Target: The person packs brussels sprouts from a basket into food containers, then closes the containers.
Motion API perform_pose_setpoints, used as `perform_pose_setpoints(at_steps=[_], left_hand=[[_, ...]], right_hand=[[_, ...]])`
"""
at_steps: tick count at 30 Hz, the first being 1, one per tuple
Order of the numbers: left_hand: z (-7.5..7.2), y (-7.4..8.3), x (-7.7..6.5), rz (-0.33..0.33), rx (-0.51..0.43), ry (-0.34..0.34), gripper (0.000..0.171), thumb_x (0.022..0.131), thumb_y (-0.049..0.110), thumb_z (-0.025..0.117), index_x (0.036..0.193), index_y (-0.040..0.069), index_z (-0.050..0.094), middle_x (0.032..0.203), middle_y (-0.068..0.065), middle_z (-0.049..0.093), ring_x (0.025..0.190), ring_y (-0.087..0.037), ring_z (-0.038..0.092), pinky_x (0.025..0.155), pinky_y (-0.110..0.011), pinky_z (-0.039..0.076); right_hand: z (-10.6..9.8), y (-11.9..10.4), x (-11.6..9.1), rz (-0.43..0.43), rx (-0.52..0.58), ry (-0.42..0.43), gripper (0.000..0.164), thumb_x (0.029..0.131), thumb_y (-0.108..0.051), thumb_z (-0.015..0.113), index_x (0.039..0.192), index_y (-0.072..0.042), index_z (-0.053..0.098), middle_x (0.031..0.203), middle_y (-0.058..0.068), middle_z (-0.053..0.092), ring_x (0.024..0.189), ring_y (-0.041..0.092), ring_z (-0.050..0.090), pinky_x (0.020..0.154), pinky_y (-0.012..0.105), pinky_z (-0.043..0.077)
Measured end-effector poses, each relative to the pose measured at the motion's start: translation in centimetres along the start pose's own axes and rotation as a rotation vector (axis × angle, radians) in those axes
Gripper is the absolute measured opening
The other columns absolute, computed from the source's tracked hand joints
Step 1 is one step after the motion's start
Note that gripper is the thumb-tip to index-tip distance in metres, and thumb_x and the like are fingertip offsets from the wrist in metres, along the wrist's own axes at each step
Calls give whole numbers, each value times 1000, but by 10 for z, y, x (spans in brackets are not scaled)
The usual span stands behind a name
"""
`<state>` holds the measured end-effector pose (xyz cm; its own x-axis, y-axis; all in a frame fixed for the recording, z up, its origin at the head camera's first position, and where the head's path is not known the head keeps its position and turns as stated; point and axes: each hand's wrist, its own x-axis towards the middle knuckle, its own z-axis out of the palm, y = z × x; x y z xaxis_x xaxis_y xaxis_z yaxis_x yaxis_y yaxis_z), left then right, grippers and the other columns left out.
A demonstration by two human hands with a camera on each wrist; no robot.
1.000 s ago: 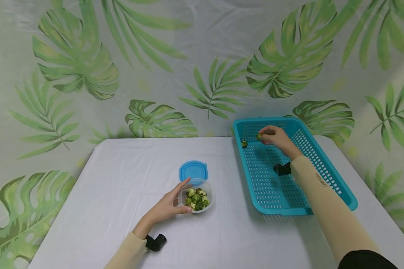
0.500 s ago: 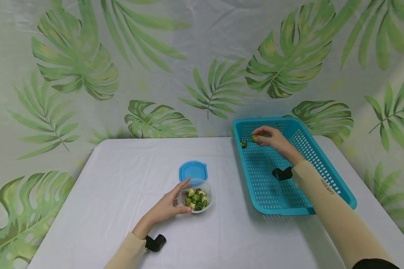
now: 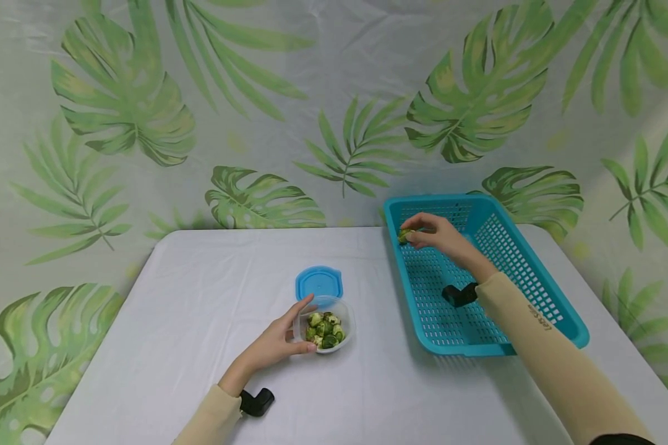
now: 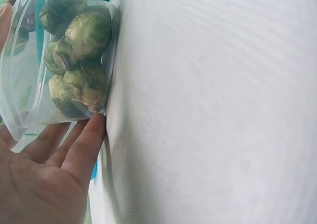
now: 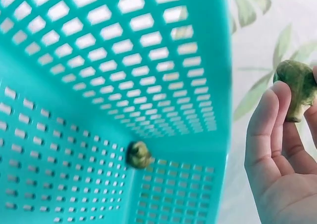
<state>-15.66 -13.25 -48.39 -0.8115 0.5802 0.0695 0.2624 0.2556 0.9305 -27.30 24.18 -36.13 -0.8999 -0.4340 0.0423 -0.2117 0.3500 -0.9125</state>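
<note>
My left hand (image 3: 275, 341) holds the side of a small clear plastic container (image 3: 350, 315), thumb in front and fingers behind. Several Brussels sprouts (image 3: 325, 331) fill it; the left wrist view shows them through the wall. My right hand (image 3: 444, 240) is over the far left part of a turquoise basket (image 3: 410, 303). Between thumb and fingers it pinches a Brussels sprout (image 5: 295, 87), raised above the basket floor. One more sprout (image 5: 138, 155) lies in a basket corner, visible in the right wrist view; in the head view I cannot clearly separate it from the held one.
A blue lid (image 3: 319, 283) lies on the white tablecloth (image 3: 200, 296) just behind the container. The basket's perforated walls rise around my right hand. Behind the table hangs a leaf-patterned cloth (image 3: 362, 62).
My right hand has moved left across the basket with the pinched sprout, toward the basket's left wall. The left hand and the container have stayed in place.
</note>
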Motion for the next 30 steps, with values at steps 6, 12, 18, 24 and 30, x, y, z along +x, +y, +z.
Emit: perform_pose_setpoints(at_steps=[6, 12, 18, 24, 30], left_hand=[[0, -1, -1, 4, -12, -6, 90, 87, 18, 72, 155, 14, 13, 152, -13, 31, 139, -32, 26, 101, -58, 33], [0, -1, -1, 3, -18, -4, 90, 87, 18, 72, 155, 14, 13, 152, -12, 32, 139, -32, 26, 101, -59, 33], [1, 1, -1, -8, -5, 0, 90, 87, 15, 72, 155, 14, 13, 151, -14, 32, 138, -33, 27, 101, -59, 34], [1, 17, -3, -11, 3, 4, 90, 87, 9, 72, 154, 8, 12, 150, -21, 31, 137, -39, 26, 99, -61, 33], [0, 38, -6, -1, -8, -6, 87, 87, 9, 71, 153, 4, 14, 148, -26, 32, 136, -42, 27, 99, -61, 34]], right_hand=[[10, -8, 1, -8, 26, -30, 36, 98, -17, 57, 124, 6, 52, 121, 22, 55, 103, 32, 58, 85, 34, 50], [22, -18, 0, -22, 24, -59, 34, 96, -18, 59, 123, 4, 54, 119, 18, 56, 100, 36, 58, 85, 43, 49], [33, -26, 0, -55, 62, -116, 30, 95, -14, 61, 120, 2, 56, 115, 18, 56, 94, 25, 61, 87, 52, 47], [45, -33, 0, -72, 105, -183, 29, 94, -9, 61, 119, 5, 56, 115, 19, 55, 96, 27, 61, 86, 43, 49], [56, -42, 0, -83, 77, -222, 28, 94, -9, 61, 119, 4, 58, 115, 16, 57, 97, 27, 59, 83, 38, 50]])
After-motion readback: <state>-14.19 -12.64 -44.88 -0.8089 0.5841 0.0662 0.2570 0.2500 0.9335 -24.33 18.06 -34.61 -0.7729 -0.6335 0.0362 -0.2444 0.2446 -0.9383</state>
